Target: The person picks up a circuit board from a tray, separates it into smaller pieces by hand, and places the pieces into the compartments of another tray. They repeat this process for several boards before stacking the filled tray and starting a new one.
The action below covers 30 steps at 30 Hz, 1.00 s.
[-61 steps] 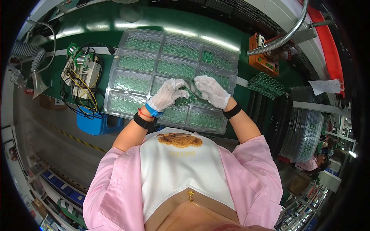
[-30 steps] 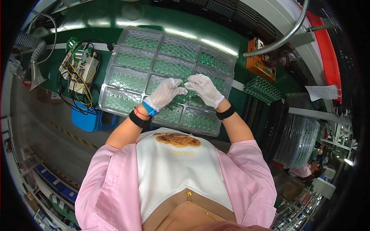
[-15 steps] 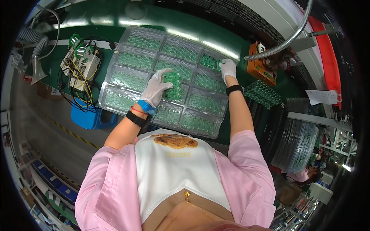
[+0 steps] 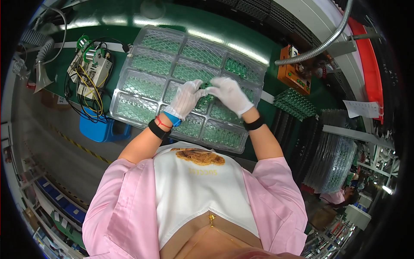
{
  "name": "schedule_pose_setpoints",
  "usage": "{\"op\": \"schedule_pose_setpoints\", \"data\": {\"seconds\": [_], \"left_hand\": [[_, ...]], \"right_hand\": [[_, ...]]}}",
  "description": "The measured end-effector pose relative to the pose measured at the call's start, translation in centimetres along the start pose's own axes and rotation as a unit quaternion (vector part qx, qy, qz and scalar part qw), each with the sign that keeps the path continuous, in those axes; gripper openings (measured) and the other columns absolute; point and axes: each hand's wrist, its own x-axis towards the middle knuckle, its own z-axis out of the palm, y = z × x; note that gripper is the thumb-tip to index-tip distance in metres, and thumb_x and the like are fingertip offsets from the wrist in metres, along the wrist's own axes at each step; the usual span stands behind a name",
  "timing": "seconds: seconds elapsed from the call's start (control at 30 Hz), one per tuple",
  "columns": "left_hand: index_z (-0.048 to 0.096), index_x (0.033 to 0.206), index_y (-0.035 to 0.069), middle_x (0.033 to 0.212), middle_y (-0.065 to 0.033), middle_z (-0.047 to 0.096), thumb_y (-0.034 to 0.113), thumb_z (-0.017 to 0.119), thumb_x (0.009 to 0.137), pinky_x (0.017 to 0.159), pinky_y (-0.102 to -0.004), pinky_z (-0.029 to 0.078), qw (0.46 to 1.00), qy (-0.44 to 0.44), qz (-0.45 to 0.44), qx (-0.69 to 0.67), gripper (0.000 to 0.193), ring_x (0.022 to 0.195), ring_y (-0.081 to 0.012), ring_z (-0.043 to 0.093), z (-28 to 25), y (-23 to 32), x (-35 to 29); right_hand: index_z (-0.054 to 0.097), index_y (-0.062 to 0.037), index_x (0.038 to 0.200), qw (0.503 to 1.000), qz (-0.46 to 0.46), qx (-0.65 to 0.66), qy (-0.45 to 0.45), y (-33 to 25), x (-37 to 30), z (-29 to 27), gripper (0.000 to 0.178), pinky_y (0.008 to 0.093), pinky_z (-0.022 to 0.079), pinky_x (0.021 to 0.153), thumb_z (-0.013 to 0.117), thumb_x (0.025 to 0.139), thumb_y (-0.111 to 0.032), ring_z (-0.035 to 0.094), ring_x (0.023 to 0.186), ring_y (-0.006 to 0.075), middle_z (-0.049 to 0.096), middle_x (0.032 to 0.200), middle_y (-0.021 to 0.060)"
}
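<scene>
Gloved hands at a green circuit board (image 4: 205, 96) over the clear tray's (image 4: 115, 106) middle.
Left hand (image 4: 185, 100) curled, thumb and fingers pinching board; right hand (image 4: 229, 94) half-closed, blurred, fingertips at board, can't tell if gripping. Orange box (image 4: 294, 73) right of tray, wired white device (image 4: 94, 77) left of tray.

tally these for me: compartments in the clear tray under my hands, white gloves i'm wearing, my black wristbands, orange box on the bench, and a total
Clear tray compartments: 12, some partly covered
White gloves: 2
Black wristbands: 2
Orange box: 1
Total: 17
</scene>
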Motion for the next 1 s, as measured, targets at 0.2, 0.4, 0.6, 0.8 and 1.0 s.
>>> {"op": "schedule_pose_setpoints", "data": {"seconds": [0.2, 0.4, 0.6, 0.8, 1.0], "left_hand": [[0.053, 0.083, 0.002, 0.074, -0.0144, 0.051, 0.015, 0.063, 0.083, 0.065, -0.0391, 0.041, 0.987, -0.085, 0.109, -0.087, 0.016, 0.073, -0.0322, 0.052, -1.9, 2.8, 0.4], [0.053, 0.090, 0.002, 0.073, -0.0051, 0.054, 0.012, 0.066, 0.081, 0.067, -0.0334, 0.042, 0.971, -0.028, -0.044, -0.235, 0.018, 0.074, -0.0196, 0.055, -0.9, -0.8, -0.7], [0.049, 0.100, 0.000, 0.078, 0.0002, 0.053, 0.010, 0.070, 0.079, 0.066, -0.0263, 0.042, 0.932, 0.025, -0.162, -0.322, 0.031, 0.075, -0.0092, 0.051, -0.4, -1.5, -1.1], [0.054, 0.099, -0.002, 0.079, -0.0020, 0.051, 0.014, 0.068, 0.079, 0.071, -0.0260, 0.043, 0.893, -0.034, -0.255, -0.368, 0.029, 0.074, -0.0128, 0.048, -0.5, -2.9, -1.2], [0.053, 0.090, -0.003, 0.077, -0.0063, 0.052, 0.010, 0.066, 0.080, 0.069, -0.0258, 0.042, 0.986, -0.036, -0.095, -0.135, 0.021, 0.075, -0.0112, 0.048, 0.1, -0.9, -0.5]], "right_hand": [[0.063, -0.0039, 0.090, 0.983, -0.002, 0.179, -0.042, 0.1, -1.6, -1.6, 0.016, 0.0303, 0.046, 0.058, 0.051, 0.089, -0.013, 0.058, 0.070, 0.0194, 0.061, 0.079, 0.0108], [0.064, -0.0042, 0.089, 0.785, 0.431, 0.434, 0.099, 7.6, -1.7, -3.5, 0.022, 0.0210, 0.034, 0.036, 0.055, 0.091, -0.024, 0.042, 0.046, 0.0064, 0.052, 0.065, 0.0006], [0.063, -0.0020, 0.094, 0.905, 0.352, -0.210, 0.116, 19.1, -3.5, 0.3, 0.030, 0.0341, 0.052, 0.067, 0.070, 0.078, -0.026, 0.064, 0.073, 0.0260, 0.065, 0.082, 0.0155], [0.063, -0.0012, 0.095, 0.886, 0.414, -0.143, 0.153, 14.5, -2.5, -1.3, 0.033, 0.0379, 0.048, 0.083, 0.073, 0.074, -0.025, 0.062, 0.093, 0.0324, 0.065, 0.095, 0.0188], [0.063, -0.0003, 0.098, 0.962, 0.197, 0.191, -0.018, -0.8, 0.8, -2.4, 0.029, 0.0375, 0.049, 0.077, 0.065, 0.079, -0.022, 0.062, 0.088, 0.0331, 0.065, 0.089, 0.0180]]}}
